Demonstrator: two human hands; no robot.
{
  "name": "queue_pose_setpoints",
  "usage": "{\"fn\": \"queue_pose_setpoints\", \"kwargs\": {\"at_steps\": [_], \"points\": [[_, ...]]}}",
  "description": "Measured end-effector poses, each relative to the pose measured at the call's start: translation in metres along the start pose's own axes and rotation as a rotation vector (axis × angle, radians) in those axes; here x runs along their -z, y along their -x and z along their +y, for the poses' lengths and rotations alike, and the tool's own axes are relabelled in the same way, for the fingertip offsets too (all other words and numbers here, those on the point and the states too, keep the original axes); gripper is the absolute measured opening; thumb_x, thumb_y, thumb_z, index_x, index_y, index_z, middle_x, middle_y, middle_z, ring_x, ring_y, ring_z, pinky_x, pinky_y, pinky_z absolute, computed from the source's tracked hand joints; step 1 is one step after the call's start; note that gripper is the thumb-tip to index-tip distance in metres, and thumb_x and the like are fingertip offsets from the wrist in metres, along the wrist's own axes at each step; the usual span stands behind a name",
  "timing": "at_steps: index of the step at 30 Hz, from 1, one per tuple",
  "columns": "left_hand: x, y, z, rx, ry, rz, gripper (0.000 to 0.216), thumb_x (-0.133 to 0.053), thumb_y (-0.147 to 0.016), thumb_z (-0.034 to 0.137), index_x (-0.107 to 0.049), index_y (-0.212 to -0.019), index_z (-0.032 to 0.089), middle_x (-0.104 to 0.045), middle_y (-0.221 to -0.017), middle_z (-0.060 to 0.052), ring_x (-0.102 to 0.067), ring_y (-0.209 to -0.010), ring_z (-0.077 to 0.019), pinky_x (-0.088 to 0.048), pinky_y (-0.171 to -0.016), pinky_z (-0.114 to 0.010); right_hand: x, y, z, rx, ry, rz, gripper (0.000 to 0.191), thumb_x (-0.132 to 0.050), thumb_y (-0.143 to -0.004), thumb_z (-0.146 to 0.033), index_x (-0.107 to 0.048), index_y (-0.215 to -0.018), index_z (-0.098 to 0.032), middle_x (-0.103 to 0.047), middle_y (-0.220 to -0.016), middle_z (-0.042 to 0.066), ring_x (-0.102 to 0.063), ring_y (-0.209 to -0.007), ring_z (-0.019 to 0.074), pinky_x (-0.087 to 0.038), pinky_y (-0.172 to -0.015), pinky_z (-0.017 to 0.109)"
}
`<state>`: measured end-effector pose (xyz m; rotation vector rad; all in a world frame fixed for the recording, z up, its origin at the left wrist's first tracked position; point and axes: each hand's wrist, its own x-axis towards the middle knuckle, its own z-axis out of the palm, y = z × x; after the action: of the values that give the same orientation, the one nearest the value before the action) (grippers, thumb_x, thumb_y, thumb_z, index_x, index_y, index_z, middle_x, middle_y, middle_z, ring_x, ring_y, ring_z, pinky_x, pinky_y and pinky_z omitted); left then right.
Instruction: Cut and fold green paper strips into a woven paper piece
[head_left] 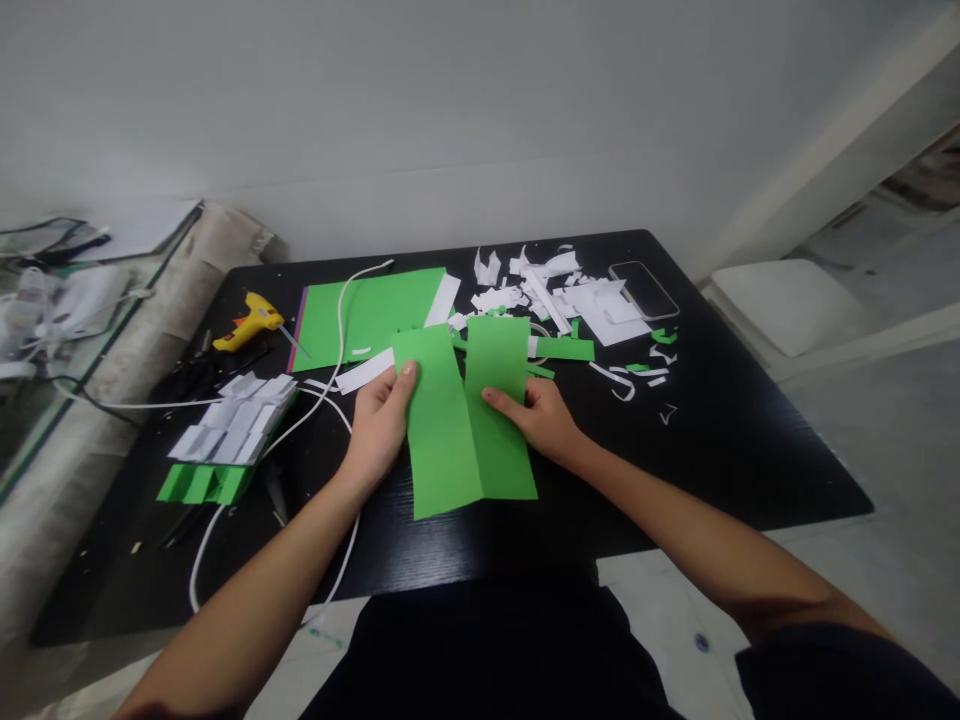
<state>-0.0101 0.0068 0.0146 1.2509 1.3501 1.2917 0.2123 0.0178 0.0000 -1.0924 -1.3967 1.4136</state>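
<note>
Over a black table [720, 440] I hold two long green paper strips. My left hand [381, 425] pinches the left green strip [439, 430] at its left edge, thumb on top. My right hand [541, 418] grips the right green strip [499, 400] at its right edge, thumb lying across it. The two strips overlap along their inner edges and splay apart at the top. Both hands are closed on the paper.
A large green sheet [367, 315] lies behind, crossed by a white cable [339, 330]. A yellow glue gun [246, 322] sits at the far left. Folded white and green pieces [229, 440] lie at left. White and green scraps [570, 300] and a phone [643, 288] lie at the back right.
</note>
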Motion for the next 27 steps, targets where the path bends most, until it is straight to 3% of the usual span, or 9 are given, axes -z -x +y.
{"fn": "queue_pose_setpoints", "kwargs": {"at_steps": [3, 6, 15, 21, 27], "points": [[-0.002, 0.001, 0.001, 0.13, 0.136, -0.086, 0.051, -0.075, -0.085, 0.068, -0.07, -0.076, 0.019, -0.068, -0.065, -0.002, -0.059, -0.056, -0.0168, -0.051, -0.056, -0.03, 0.0, 0.001, 0.002, 0.086, 0.078, 0.077, 0.042, -0.08, -0.085, -0.06, -0.078, -0.087, -0.018, -0.081, -0.091, 0.009, -0.073, -0.078, 0.0233, -0.058, -0.067, 0.034], [-0.005, 0.004, 0.003, 0.151, 0.149, -0.118, 0.051, -0.082, -0.078, 0.068, -0.073, -0.079, 0.018, -0.073, -0.068, -0.003, -0.062, -0.054, -0.0169, -0.055, -0.058, -0.031, 0.0, 0.001, 0.004, 0.145, 0.161, 0.124, 0.042, -0.077, -0.088, -0.059, -0.077, -0.084, -0.017, -0.08, -0.086, 0.008, -0.072, -0.077, 0.0231, -0.057, -0.067, 0.033], [-0.004, 0.004, -0.005, 0.035, 0.029, -0.111, 0.045, -0.075, -0.087, 0.063, -0.072, -0.083, 0.019, -0.073, -0.076, -0.003, -0.064, -0.065, -0.0187, -0.053, -0.063, -0.031, 0.001, 0.002, 0.007, 0.216, 0.3, 0.208, 0.046, -0.075, -0.091, -0.06, -0.069, -0.072, -0.018, -0.068, -0.069, 0.004, -0.062, -0.066, 0.0187, -0.049, -0.058, 0.03], [-0.005, 0.008, -0.01, -0.127, -0.191, 0.01, 0.046, -0.061, -0.099, 0.054, -0.057, -0.068, 0.021, -0.055, -0.064, 0.001, -0.049, -0.062, -0.0164, -0.04, -0.06, -0.03, -0.001, 0.003, 0.006, 0.22, 0.293, 0.214, 0.047, -0.073, -0.092, -0.06, -0.066, -0.071, -0.019, -0.065, -0.067, 0.003, -0.058, -0.063, 0.0177, -0.048, -0.058, 0.03], [-0.009, 0.014, -0.008, -0.166, -0.206, 0.026, 0.038, -0.053, -0.104, 0.05, -0.061, -0.079, 0.022, -0.056, -0.069, 0.0, -0.05, -0.07, -0.0187, -0.04, -0.064, -0.03, -0.003, 0.004, 0.005, 0.222, 0.248, 0.223, 0.045, -0.073, -0.092, -0.057, -0.062, -0.068, -0.02, -0.062, -0.067, 0.002, -0.055, -0.063, 0.0165, -0.045, -0.059, 0.03]]}}
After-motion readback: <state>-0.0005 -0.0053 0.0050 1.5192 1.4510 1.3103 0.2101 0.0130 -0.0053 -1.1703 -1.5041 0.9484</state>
